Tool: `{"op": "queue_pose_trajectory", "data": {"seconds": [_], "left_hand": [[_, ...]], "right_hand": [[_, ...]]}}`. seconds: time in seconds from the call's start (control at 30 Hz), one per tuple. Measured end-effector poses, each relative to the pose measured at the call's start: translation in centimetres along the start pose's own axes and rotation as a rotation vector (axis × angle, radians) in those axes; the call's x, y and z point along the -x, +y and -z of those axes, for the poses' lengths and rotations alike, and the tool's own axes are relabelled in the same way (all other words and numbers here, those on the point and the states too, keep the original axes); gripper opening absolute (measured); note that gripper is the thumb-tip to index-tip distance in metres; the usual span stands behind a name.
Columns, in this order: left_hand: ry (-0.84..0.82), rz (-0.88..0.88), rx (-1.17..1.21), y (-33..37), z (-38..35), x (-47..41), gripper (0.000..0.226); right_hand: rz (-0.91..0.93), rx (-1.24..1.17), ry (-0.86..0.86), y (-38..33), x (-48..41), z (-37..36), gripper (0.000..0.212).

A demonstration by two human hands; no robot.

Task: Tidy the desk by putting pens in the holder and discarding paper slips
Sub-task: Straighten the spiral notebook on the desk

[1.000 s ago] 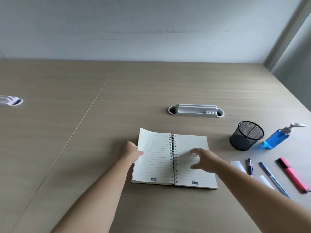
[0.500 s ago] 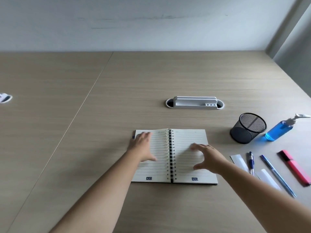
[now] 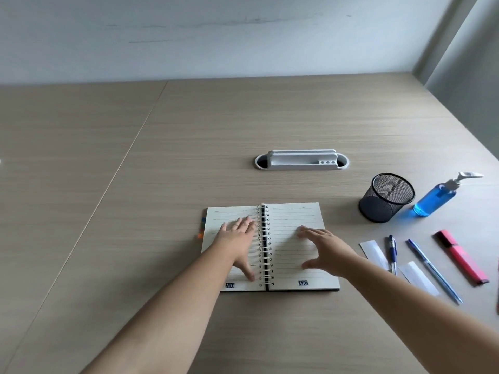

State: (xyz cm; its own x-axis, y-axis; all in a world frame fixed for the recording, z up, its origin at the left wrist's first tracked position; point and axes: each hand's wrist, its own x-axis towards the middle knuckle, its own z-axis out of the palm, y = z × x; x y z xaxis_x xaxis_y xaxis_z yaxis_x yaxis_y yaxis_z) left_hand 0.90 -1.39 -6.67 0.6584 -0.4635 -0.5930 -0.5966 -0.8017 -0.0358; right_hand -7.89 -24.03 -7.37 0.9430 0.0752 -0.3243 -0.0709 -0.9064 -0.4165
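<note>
Head-worn view, downward over desk (image 3: 189, 130)

Left hand (image 3: 239, 238) flat on the open spiral notebook (image 3: 294, 249) – fingers beside the coil; right hand (image 3: 325, 249) spread above right page. Beyond its fingers: mesh pen holder (image 3: 384, 198), pens (image 3: 393, 252), paper slips (image 3: 374, 251).

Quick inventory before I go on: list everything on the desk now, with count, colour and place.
notebook: 1, white lined pages, open, desk centre
mesh holder: 1, black, right of notebook, looks empty
pump bottle: 1, blue liquid, right of holder
pens: 2, blue, near right
paper slips: 2, white, beside pens
highlighter: 1, pink-red, far right
cable tray: 1, white, behind notebook
left hand: flat on left page
right hand: fingers spread, at right page
</note>
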Motion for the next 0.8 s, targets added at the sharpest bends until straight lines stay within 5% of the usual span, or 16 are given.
{"op": "queue_pose_trajectory", "data": {"seconds": [0.23,0.43,0.8], "left_hand": [[0.138,-0.081,0.044,-1.2,-6.1,4.6,0.132],[0.258,-0.038,0.071,-1.4,-9.1,5.4,0.092],[0.243,0.065,0.147,-1.8,-3.1,-0.6,0.086]], "right_hand": [[0.129,0.064,0.037,-0.4,5.1,-3.1,0.079],[0.156,0.144,0.018,1.0,5.1,-3.4,0.081],[0.032,0.115,0.000,2.4,-2.0,1.0,0.084]]}}
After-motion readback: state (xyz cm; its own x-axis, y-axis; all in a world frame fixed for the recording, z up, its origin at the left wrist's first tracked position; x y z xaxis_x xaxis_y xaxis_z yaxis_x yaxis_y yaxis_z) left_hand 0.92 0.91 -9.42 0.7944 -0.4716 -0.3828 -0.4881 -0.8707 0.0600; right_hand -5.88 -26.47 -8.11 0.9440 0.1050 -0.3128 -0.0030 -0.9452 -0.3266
